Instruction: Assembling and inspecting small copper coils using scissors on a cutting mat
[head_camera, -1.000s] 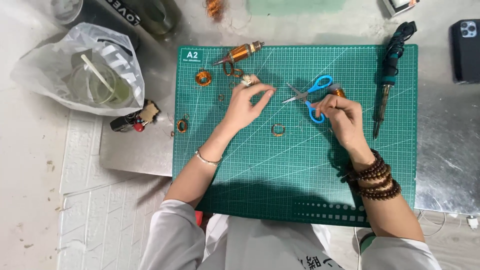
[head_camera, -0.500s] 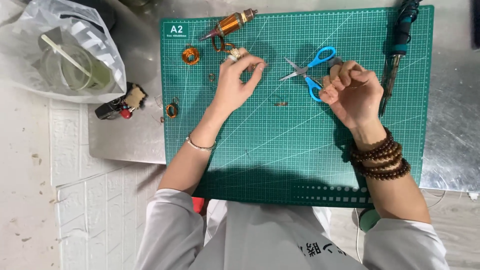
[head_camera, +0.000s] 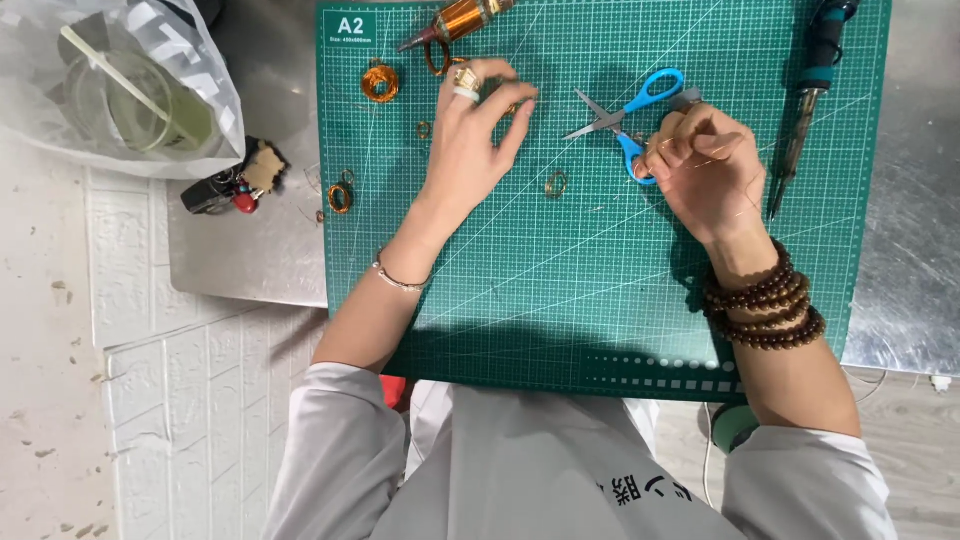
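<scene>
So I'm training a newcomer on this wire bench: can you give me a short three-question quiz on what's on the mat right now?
1. True or false: the blue-handled scissors lie with blades open on the green cutting mat.
2. Which hand pinches thin copper wire between its fingertips?
A. left hand
B. right hand
C. neither
3. Fill in: the copper wire spool lies at the mat's ___ edge, just beyond the left hand.

Key: 1 true; 2 B, the wire shows faintly at its fingertips, while whether the left hand holds anything cannot be told; 3 far (top of the view).
</scene>
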